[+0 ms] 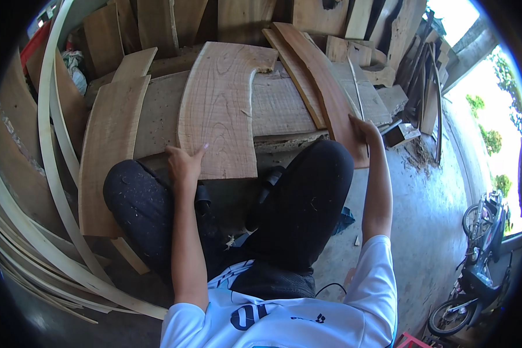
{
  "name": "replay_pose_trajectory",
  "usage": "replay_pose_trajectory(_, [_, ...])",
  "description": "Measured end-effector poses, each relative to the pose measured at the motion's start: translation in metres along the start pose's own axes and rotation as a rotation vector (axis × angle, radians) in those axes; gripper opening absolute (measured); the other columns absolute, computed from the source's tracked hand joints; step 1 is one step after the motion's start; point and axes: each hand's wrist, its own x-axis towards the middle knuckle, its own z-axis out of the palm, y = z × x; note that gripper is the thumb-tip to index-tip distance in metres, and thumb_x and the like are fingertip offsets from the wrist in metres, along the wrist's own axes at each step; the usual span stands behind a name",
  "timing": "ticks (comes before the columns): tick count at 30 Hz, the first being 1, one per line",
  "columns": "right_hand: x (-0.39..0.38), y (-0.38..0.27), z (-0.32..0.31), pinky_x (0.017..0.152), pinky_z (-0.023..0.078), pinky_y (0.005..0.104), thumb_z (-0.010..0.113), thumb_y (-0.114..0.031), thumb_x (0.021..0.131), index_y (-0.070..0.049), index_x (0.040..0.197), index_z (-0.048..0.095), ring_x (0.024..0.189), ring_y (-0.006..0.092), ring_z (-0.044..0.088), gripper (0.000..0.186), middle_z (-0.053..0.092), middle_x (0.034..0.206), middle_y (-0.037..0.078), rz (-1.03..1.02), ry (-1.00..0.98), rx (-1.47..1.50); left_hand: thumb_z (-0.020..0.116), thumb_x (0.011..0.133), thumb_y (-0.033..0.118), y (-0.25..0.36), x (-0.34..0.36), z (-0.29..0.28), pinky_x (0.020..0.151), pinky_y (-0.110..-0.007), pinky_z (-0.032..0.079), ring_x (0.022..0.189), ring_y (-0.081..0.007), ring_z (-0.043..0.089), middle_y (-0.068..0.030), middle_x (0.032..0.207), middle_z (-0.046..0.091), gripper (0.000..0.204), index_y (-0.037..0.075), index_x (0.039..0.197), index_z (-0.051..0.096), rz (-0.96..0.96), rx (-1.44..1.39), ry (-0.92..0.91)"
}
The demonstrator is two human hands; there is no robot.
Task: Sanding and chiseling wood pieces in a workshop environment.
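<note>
My left hand [184,162] is at the lower left edge of a wide, notched wooden board [220,104], thumb on its face and fingers bent at the edge. My right hand [362,130] grips the right edge of a long reddish plank [307,64], which overlaps a narrower lighter plank [290,69]. A paler board [110,145] lies at the left. These pieces lie across wide grey-brown boards [278,104] in front of my bent knees.
Long pale curved strips [49,145] arch along the left. More boards [243,17] stand upright behind. Scrap wood [400,133] sits right of the planks on the concrete floor [412,203]. A motorbike [478,261] stands at the lower right near a bright opening.
</note>
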Motion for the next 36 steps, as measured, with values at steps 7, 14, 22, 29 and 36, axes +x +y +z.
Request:
replay_pose_trajectory(7, [-0.007, 0.004, -0.012, 0.040, 0.027, 0.0310, 0.084, -0.060, 0.066, -0.008, 0.067, 0.064, 0.041, 0.0095, 0.038, 0.056, 0.046, 0.054, -0.005, 0.006, -0.011, -0.024, 0.069, 0.091, 0.029, 0.007, -0.040, 0.026, 0.085, -0.030, 0.049, 0.094, -0.0160, 0.062, -0.0105, 0.106, 0.068, 0.042, -0.006, 0.112, 0.062, -0.021, -1.060, -0.238])
replay_pose_trajectory(14, [-0.007, -0.015, -0.013, 0.047, 0.042, 0.0342, 0.070, -0.071, 0.074, 0.002, 0.074, 0.067, 0.050, 0.0156, 0.054, 0.073, 0.059, 0.061, 0.007, -0.134, -0.012, -0.467, 0.064, 0.091, 0.043, -0.006, -0.025, 0.045, 0.080, -0.043, 0.050, 0.090, -0.0339, 0.068, -0.0272, 0.094, 0.068, 0.054, -0.011, 0.100, 0.063, -0.028, -0.605, -0.201])
replay_pose_trajectory(22, [-0.028, -0.033, 0.026, 0.094, 0.047, 0.0502, 0.046, -0.079, 0.083, 0.015, 0.123, 0.052, 0.112, 0.0496, 0.058, 0.102, 0.056, 0.118, 0.041, -0.161, 0.004, -0.666, 0.057, 0.090, 0.056, 0.030, -0.014, 0.048, 0.075, -0.051, 0.049, 0.087, -0.0496, 0.063, -0.0359, 0.082, 0.062, 0.069, -0.012, 0.083, 0.066, 0.166, -0.199, -0.292])
replay_pose_trajectory(29, [0.039, 0.003, 0.003, 0.096, 0.044, 0.0560, 0.040, -0.048, 0.100, 0.009, 0.109, 0.061, 0.109, 0.0494, 0.058, 0.062, 0.060, 0.112, 0.037, -0.282, 0.219, -1.126, 0.065, 0.093, 0.040, 0.065, -0.077, 0.116, 0.079, -0.033, 0.052, 0.085, -0.0192, 0.063, -0.0102, 0.092, 0.062, 0.051, -0.007, 0.110, 0.055, -0.403, -1.174, -0.600])
replay_pose_trajectory(36, [0.133, -0.120, 0.038, 0.091, 0.047, 0.0556, 0.041, -0.052, 0.098, 0.006, 0.104, 0.066, 0.105, 0.0511, 0.059, 0.063, 0.064, 0.104, 0.034, -0.557, 0.414, -1.021, 0.059, 0.096, 0.024, 0.059, -0.084, 0.114, 0.095, -0.034, 0.043, 0.109, -0.0194, 0.054, -0.0149, 0.119, 0.057, 0.045, -0.005, 0.129, 0.046, -0.226, -1.369, -0.294])
